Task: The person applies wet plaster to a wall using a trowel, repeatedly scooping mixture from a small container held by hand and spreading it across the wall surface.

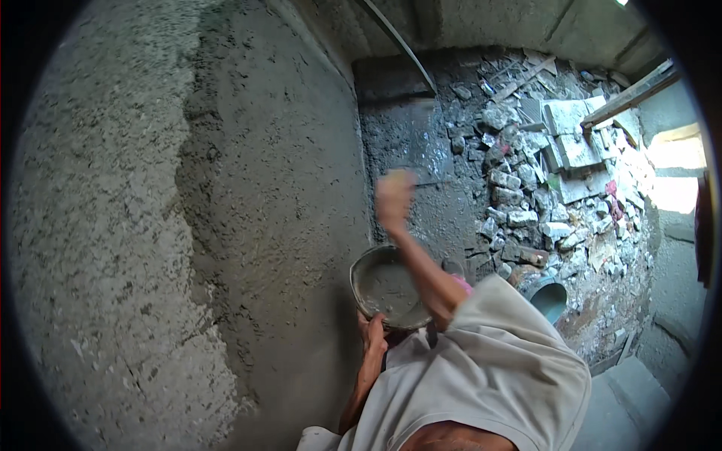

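My left hand (373, 331) is closed on the near-left rim of a round, shallow mortar pan (362, 264), held close to my body. Wet grey mortar (387, 289) lies in it. Beyond the pan, my right hand (394, 204) is raised in a fist and smeared by motion. It grips what looks like a trowel (430, 183); a thin dark edge sticks out to the right of the fist, and the rest is blurred. To the left stands a wall with a wide band of fresh, wet plaster (282, 188).
Rough, drier wall (113, 203) lies left of the wet band. Broken bricks and rubble (519, 199) cover the ground at right, with pale slabs (575, 135) and a wooden beam (632, 96). A greenish bucket (549, 299) lies tipped near my right side. A curved strip (402, 45) hangs at the far end.
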`<state>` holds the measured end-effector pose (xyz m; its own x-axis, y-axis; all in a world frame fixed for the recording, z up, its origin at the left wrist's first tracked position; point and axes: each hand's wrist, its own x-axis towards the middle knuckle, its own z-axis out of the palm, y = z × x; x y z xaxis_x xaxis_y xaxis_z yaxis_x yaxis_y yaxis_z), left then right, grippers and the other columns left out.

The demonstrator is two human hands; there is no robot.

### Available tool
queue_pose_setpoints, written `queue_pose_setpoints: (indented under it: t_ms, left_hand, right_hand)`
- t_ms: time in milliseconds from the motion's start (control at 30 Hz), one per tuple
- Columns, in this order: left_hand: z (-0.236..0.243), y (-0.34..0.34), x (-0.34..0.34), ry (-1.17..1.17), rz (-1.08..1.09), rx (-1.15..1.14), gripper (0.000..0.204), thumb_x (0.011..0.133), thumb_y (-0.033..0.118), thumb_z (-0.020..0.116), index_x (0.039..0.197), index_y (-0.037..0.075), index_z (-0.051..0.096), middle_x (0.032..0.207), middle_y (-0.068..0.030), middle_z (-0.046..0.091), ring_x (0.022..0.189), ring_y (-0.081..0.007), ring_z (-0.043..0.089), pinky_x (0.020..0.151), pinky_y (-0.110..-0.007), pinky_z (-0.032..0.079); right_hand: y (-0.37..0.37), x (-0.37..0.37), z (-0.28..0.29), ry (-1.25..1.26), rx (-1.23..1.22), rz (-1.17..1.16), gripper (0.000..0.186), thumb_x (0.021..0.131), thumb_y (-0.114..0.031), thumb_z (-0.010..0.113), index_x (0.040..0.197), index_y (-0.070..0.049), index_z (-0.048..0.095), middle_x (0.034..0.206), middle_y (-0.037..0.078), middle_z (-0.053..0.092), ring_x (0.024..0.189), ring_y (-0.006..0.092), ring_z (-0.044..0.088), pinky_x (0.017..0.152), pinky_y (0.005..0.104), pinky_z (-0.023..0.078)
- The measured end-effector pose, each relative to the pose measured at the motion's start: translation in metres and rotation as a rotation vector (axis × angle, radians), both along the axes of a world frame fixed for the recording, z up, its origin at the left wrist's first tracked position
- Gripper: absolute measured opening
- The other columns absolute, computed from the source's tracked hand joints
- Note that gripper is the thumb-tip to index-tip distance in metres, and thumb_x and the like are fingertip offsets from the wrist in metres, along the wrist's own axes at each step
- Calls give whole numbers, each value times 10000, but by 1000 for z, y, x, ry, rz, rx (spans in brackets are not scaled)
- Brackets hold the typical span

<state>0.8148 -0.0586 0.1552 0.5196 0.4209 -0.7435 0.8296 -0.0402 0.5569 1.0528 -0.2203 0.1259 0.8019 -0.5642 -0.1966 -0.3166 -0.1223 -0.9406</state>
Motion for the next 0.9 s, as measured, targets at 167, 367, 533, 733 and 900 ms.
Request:
queue_pose_setpoints:
  t_ms: [167, 367, 533, 733, 900]
  left_hand:
    - [-21, 23, 14, -194, 357, -204, 763, 704, 52, 606, 1425, 103, 360, 1249, -120, 534, 928, -251, 636, 590, -353, 566]
    - [-4, 10, 67, -65, 130, -53, 753, 702, 38, 595, 1416, 132, 377, 1247, -113, 532, 979, -259, 623, 621, -377, 582]
    - [0, -21, 102, -246, 144, -187, 707, 714, 20, 574, 1393, 143, 418, 1187, -102, 567, 1012, -269, 609, 633, -394, 586]
    - [11, -97, 136, -291, -147, 34, 710, 743, 68, 605, 1412, -16, 386, 1323, -150, 536, 1120, -286, 561, 939, -306, 438]
    - [-2, -122, 165, -312, -133, 29, 662, 746, 54, 595, 1383, 38, 419, 1262, -121, 551, 1076, -248, 566, 861, -341, 483]
  right_hand:
    - [138, 25, 214, -440, 572, 401, 446, 924, -285, 606, 1253, -44, 423, 916, 190, 608, 768, 264, 614, 629, 409, 503]
    - [-24, -19, 217, -473, 268, 782, 444, 930, -285, 623, 1291, -82, 462, 995, 162, 610, 863, 289, 646, 728, 395, 522]
    - [-148, -87, 98, 281, -489, 1134, 337, 942, -369, 539, 1120, -84, 519, 933, 201, 664, 810, 404, 665, 685, 478, 523]
    - [-175, -86, -27, 423, -504, 1119, 345, 957, -380, 499, 1141, -89, 528, 827, 218, 670, 761, 408, 669, 663, 507, 523]
    - [-221, -34, 8, 781, 370, 1067, 388, 966, -450, 493, 1065, -83, 571, 653, 81, 576, 595, 194, 614, 545, 363, 508]
